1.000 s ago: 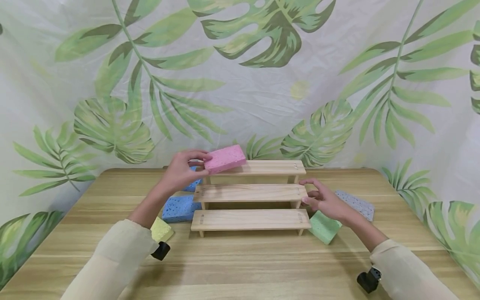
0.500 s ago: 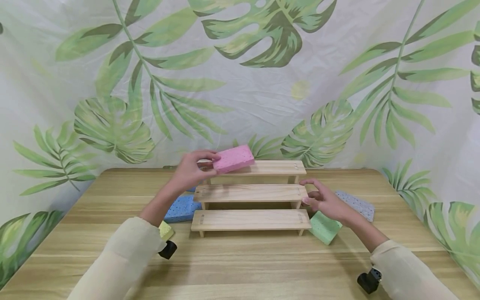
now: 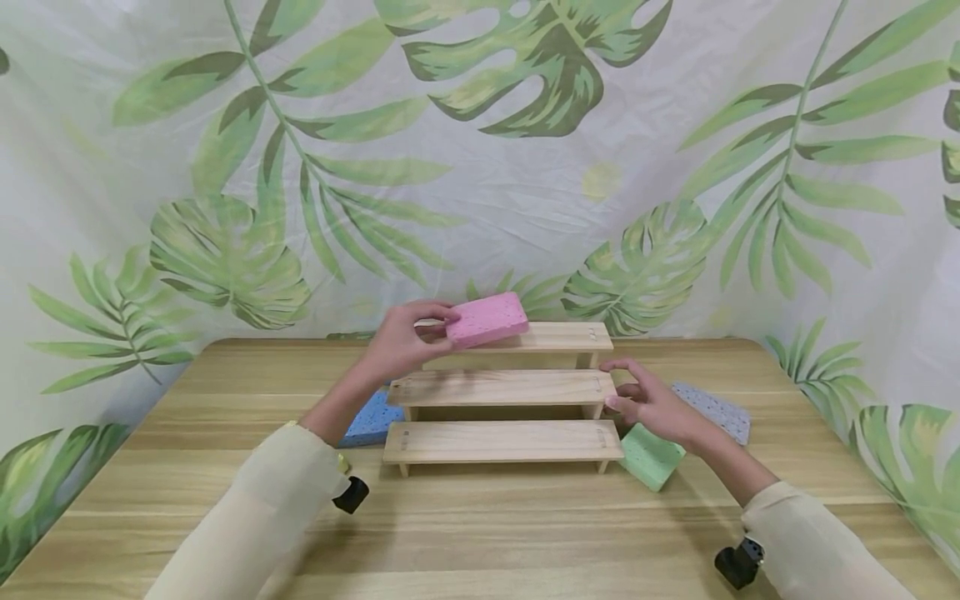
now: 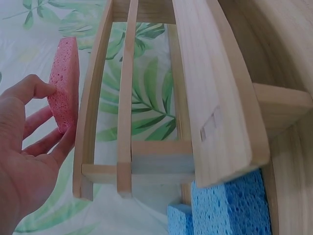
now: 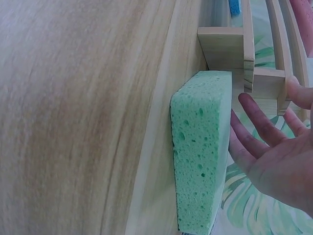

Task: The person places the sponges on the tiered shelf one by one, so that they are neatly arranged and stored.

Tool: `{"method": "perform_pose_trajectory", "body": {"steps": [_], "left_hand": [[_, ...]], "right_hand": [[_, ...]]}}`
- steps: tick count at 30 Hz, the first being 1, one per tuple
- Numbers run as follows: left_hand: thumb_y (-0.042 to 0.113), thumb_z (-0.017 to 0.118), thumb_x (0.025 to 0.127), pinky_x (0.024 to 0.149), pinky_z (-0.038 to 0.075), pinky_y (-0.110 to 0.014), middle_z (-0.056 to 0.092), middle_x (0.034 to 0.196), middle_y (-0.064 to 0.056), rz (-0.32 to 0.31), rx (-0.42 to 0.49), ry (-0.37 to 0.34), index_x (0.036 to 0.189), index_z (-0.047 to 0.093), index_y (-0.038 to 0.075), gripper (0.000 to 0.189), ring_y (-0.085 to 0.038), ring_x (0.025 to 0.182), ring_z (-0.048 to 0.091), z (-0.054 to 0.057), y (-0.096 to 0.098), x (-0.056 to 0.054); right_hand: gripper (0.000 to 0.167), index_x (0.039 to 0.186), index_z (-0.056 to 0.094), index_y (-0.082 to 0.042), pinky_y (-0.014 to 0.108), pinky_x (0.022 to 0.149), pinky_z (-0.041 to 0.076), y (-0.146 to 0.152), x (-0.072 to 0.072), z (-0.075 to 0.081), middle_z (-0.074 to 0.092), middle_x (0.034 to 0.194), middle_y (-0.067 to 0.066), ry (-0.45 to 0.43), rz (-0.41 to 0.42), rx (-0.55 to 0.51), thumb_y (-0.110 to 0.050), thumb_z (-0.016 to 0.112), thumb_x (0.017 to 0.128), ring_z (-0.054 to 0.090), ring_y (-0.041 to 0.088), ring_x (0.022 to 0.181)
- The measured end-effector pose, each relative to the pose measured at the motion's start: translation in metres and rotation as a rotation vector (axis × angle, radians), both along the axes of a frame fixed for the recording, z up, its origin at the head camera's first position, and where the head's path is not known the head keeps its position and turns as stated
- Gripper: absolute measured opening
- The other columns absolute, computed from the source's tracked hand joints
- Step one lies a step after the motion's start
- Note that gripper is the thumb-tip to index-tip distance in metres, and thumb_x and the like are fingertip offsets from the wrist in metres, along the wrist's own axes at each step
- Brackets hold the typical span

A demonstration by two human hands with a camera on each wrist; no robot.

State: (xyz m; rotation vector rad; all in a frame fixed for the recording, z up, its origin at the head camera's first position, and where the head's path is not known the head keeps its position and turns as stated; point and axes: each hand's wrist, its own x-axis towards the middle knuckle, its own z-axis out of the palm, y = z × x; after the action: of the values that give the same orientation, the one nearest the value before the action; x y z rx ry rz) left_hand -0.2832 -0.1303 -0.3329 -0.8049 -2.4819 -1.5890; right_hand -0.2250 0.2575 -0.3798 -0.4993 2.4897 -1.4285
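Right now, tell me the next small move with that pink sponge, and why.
I'd probably lower the pink sponge onto the top shelf: the left hand pinches it above that shelf, the left wrist view shows a gap beneath it, and the shelf's right part is bare.

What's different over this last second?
The left grip and the pink sponge it pinches moved right along the top board. The left sleeve shifted right too, now covering most of the yellow sponge. Nothing was newly taken or released. Unchanged: the right grip at the middle board's right end, and the green sponge.
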Motion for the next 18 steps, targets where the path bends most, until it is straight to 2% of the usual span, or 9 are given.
{"method": "perform_pose_trajectory", "body": {"steps": [10, 18], "left_hand": [[-0.008, 0.072, 0.090, 0.099, 0.055, -0.042, 0.054, 0.145, -0.027, -0.022, -0.005, -0.024, 0.125, 0.067, -0.011, 0.035, -0.045, 0.126, 0.061, 0.000, 0.019, -0.006], [-0.012, 0.072, 0.088, 0.102, 0.054, -0.042, 0.057, 0.140, -0.028, -0.051, 0.020, -0.015, 0.119, 0.069, -0.012, 0.031, -0.046, 0.128, 0.059, -0.003, 0.035, -0.011]], "right_hand": [[0.052, 0.152, 0.033, -0.003, 0.054, 0.094, 0.055, 0.000, -0.003, 0.000, 0.062, 0.130, 0.032, -0.025, -0.013, -0.003, -0.014, 0.058, 0.107, 0.060, 0.048, 0.123], [0.052, 0.151, 0.034, -0.003, 0.052, 0.092, 0.056, 0.000, -0.003, 0.001, 0.063, 0.129, 0.031, -0.032, -0.018, -0.003, -0.013, 0.059, 0.106, 0.061, 0.046, 0.123]]}}
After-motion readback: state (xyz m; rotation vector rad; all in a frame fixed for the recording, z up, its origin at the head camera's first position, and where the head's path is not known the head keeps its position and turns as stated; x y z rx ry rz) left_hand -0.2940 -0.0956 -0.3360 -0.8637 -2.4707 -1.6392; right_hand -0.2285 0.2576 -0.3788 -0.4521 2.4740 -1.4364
